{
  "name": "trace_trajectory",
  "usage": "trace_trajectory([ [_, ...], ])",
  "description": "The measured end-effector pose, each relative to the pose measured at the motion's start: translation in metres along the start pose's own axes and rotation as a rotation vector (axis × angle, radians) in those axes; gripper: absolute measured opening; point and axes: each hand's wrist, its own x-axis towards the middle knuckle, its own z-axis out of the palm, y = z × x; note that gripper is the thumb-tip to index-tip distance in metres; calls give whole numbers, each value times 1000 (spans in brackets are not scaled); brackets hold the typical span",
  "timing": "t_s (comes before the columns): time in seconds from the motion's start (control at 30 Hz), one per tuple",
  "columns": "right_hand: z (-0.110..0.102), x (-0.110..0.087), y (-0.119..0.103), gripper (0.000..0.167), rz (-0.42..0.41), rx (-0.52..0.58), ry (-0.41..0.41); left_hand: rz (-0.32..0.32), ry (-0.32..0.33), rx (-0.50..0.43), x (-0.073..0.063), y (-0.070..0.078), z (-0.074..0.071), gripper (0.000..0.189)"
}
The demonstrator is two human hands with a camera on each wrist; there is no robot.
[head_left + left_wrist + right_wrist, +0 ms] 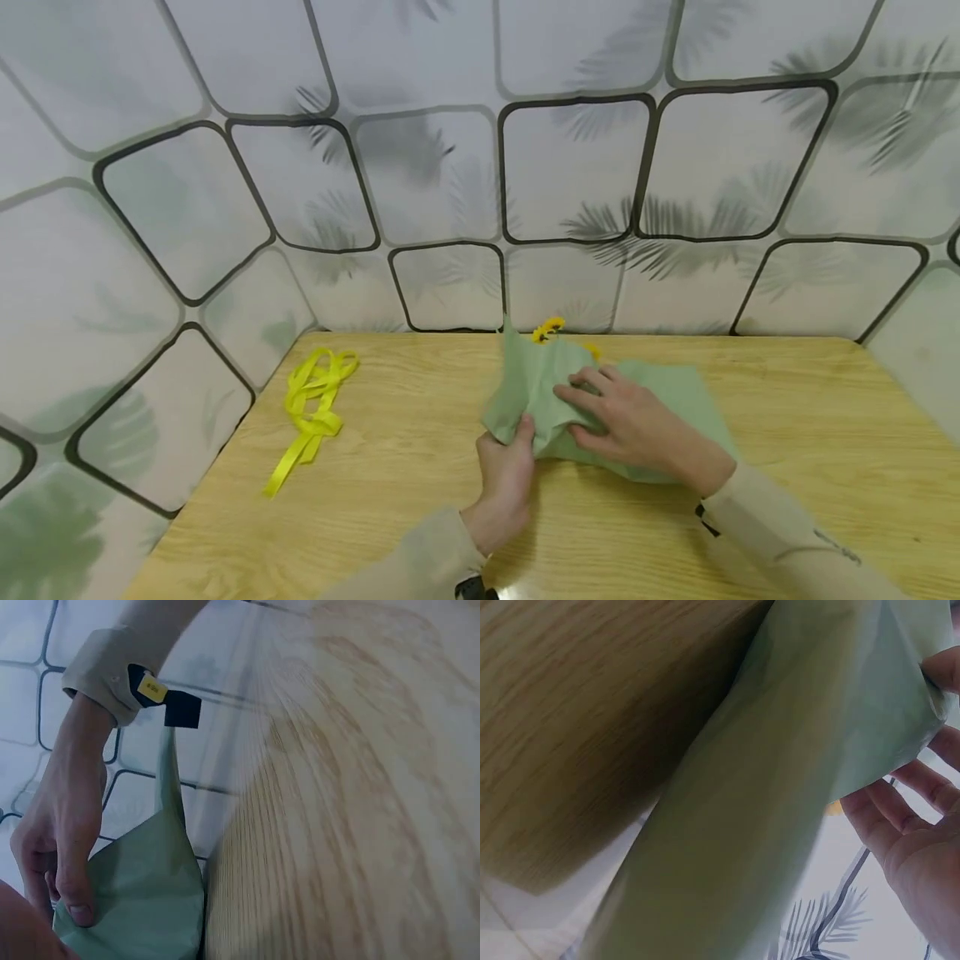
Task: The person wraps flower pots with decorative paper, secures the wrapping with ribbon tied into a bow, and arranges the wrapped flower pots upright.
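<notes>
Pale green sheet [540,387], thin and creased, lies bundled on the far half of the desk [405,442], right of its middle. Its long axis runs left to right, dropping slightly towards the person at the right-hand end. The left end rises in a pointed corner that tips up towards the patterned wall covering [577,175]; the right end spreads broad and flat. Beyond the sheet's far edge a yellow flower [548,330] with a dark centre shows, with a bit of yellow just right of it.

The left grip [506,483] is clamped on the near left edge of the sheet — thumb on top, fingers underneath. The right grip [630,425] clasps the bundle from above, fingers bent across its top and thumb on the near side; its forearm comes in from the lower right. Both wrists emerge from beige sleeves [795,525].

Well apart, towards the left side of the desk, lies a bright yellow ribbon [322,423] — loosely looped at its far end, its straight tail pointing towards the near left.
</notes>
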Motion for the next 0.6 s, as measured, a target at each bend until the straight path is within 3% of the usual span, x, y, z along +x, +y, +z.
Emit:
trace_trajectory([
  [0.37, 1, 1, -1, 45, 4, -13, -12, 181, -93, 132, 5, 1, -2, 25],
  [0.6, -2, -1, -2, 53, 80, 61, -31, 306, -161, 312, 10, -1, -5, 25],
])
